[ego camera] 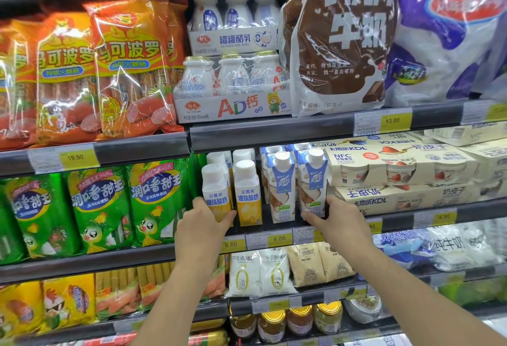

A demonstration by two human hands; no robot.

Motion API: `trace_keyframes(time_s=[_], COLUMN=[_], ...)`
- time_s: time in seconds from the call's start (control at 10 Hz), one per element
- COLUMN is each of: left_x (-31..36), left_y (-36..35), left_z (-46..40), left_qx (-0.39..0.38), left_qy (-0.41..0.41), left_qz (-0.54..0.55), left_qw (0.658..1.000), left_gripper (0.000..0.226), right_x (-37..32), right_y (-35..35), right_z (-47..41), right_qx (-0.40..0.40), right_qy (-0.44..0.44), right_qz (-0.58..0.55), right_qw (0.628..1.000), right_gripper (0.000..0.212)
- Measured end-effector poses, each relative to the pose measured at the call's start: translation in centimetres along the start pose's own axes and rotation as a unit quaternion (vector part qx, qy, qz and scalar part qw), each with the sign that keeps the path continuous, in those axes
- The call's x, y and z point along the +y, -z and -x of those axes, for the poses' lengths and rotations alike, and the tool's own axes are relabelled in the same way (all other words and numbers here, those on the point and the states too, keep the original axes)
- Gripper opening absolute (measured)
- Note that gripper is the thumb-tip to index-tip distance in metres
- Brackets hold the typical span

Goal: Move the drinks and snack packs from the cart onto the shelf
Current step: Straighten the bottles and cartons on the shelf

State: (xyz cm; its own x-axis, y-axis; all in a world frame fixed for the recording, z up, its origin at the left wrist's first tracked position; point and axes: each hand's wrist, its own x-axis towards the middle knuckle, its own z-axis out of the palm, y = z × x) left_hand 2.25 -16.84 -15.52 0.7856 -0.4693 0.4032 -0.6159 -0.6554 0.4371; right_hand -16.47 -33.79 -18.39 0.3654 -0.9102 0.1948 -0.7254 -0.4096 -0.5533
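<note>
My left hand [201, 225] grips the lower part of a yellow-and-white yogurt drink carton [215, 190] standing at the front of the middle shelf [274, 231]. A second carton of the same kind [247, 194] stands upright just right of it. My right hand [333, 220] holds the base of a blue-and-white drink carton [312, 181], also upright on that shelf, with a matching carton [282, 185] to its left. More cartons stand in rows behind them. The cart is not in view.
Cream yogurt multipacks [395, 167] are stacked right of the cartons. Green sausage packs [153, 203] hang to the left, orange ones [129, 68] above. Milk bottle packs [233, 87] and a brown chocolate milk bag [340, 38] fill the upper shelf. Pouches [263, 271] and jars [299, 321] sit below.
</note>
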Motion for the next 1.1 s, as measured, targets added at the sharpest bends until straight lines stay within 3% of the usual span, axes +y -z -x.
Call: trace_keyframes(time_s=[0.3, 0.6, 0.9, 1.1], left_x=[-1.5, -3.7, -5.4, -5.7], left_y=[0.7, 1.2, 1.2, 3.2], left_z=[1.0, 2.1, 3.1, 1.8], left_qx=[-0.022, -0.072, -0.113, -0.212], left_qy=[-0.021, -0.069, -0.169, -0.201], left_qz=[0.006, 0.028, -0.103, -0.081], left_qw=[1.000, 0.995, 0.974, 0.953], left_gripper=[0.057, 0.075, 0.069, 0.067], right_x=[-0.5, -0.6, -0.6, -2.4], right_y=[0.3, 0.2, -0.2, 2.4], right_z=[0.3, 0.8, 3.3, 5.7], right_qx=[0.007, 0.018, 0.017, -0.008], right_qy=[-0.002, -0.004, 0.006, 0.043], right_qz=[0.017, 0.009, 0.046, 0.138], right_qw=[1.000, 1.000, 0.999, 0.989], right_gripper=[0.044, 0.044, 0.062, 0.071])
